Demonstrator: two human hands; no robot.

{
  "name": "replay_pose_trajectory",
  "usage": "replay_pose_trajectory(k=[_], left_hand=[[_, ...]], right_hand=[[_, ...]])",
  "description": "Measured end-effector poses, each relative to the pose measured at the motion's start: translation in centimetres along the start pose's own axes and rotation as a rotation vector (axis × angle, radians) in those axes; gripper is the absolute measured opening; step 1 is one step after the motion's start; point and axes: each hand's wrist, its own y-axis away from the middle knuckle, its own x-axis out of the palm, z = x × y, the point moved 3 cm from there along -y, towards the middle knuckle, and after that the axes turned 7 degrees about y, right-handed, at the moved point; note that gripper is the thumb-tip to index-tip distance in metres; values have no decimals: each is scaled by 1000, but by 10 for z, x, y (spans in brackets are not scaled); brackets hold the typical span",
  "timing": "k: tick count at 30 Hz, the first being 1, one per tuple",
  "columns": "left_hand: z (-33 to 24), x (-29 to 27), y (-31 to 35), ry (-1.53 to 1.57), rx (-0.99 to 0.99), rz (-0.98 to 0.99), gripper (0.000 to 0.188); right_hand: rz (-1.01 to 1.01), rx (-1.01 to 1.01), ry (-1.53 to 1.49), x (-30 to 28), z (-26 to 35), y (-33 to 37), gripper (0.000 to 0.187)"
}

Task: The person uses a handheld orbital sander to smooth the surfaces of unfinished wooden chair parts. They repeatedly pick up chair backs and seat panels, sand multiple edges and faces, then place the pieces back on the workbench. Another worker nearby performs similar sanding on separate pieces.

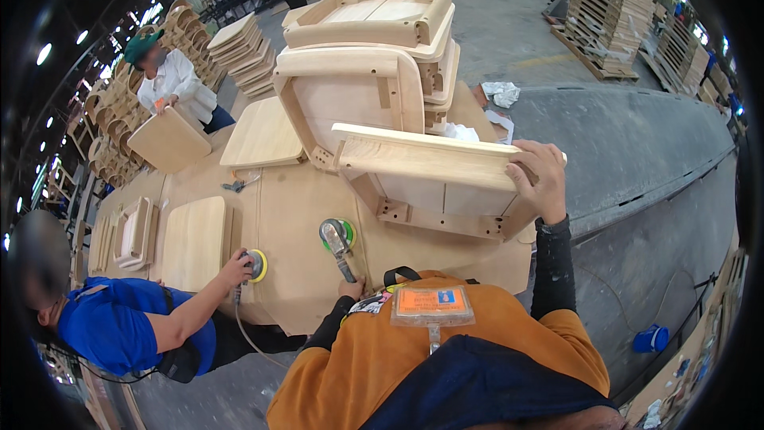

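My right hand (543, 177) grips the right end of a pale wooden seat frame (434, 161), fingers over its top rail. The frame stands tilted on its edge, its hollow underside with corner blocks and drilled holes facing me. My left hand (351, 288) is closed at the tail end of a round sander (337, 239) with a green-rimmed pad, which rests on the table; its fingers are partly hidden. Behind the held frame, another seat frame (350, 95) leans against a stack of seat frames (370, 20).
The brown-covered table (290, 199) holds more wooden panels (267, 134). At left, a co-worker in blue (131, 322) works a yellow-padded sander (256, 266) by a panel. Another person in white (177, 84) holds a panel. A grey surface (629, 143) lies right, a blue bucket (651, 339) below.
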Motion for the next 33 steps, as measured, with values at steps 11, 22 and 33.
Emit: replay_pose_trajectory(k=[11, 22, 33], left_hand=[[24, 7, -21, -92, -13, -65, 35], [17, 6, -11, -18, 22, -77, 33], [18, 6, -14, 22, 36, -23, 34]], right_hand=[[9, -21, 13, -3, 1, 2, 17], [28, -30, -14, -9, 8, 7, 17], [15, -32, 17, -13, 18, 12, 15]])
